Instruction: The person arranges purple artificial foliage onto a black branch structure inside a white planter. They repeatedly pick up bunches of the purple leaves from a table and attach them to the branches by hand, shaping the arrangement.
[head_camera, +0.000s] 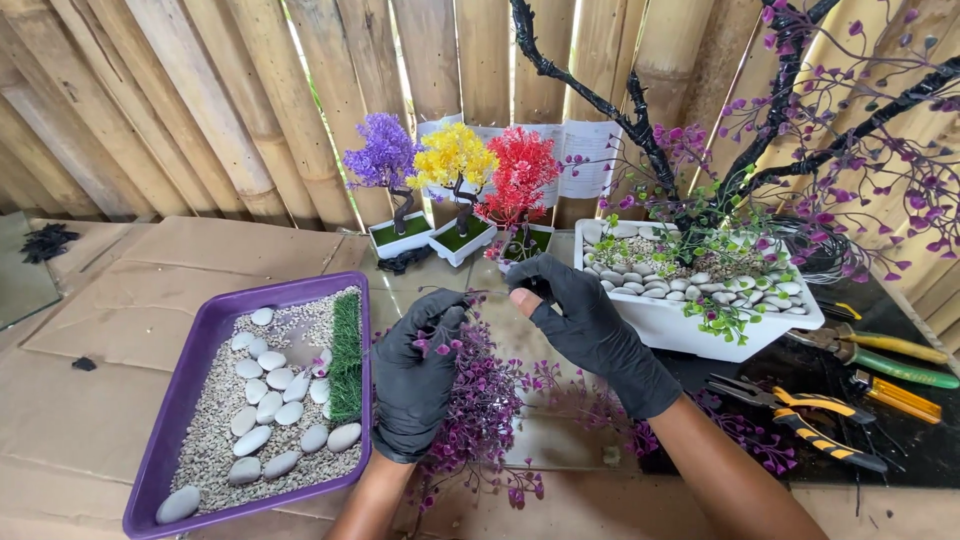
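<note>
Purple sprig bunch (480, 400) lies near-far, w/ both hands.

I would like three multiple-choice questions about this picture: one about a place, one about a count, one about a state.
1. Where is the purple tray?
A. left of the hands
B. behind the white planter
C. on the pliers

2. How many small trees stand in small white pots by the bamboo wall?
A. one
B. three
C. five

3. What is the state of the left hand?
A. bare and flat on the cardboard
B. gloved, closed on purple sprigs
C. holding a stone

Answers:
1 A, the tray lies left of both hands.
2 B, a purple tree, a yellow tree and a red tree.
3 B, black glove, fingers around the sprigs.
</note>
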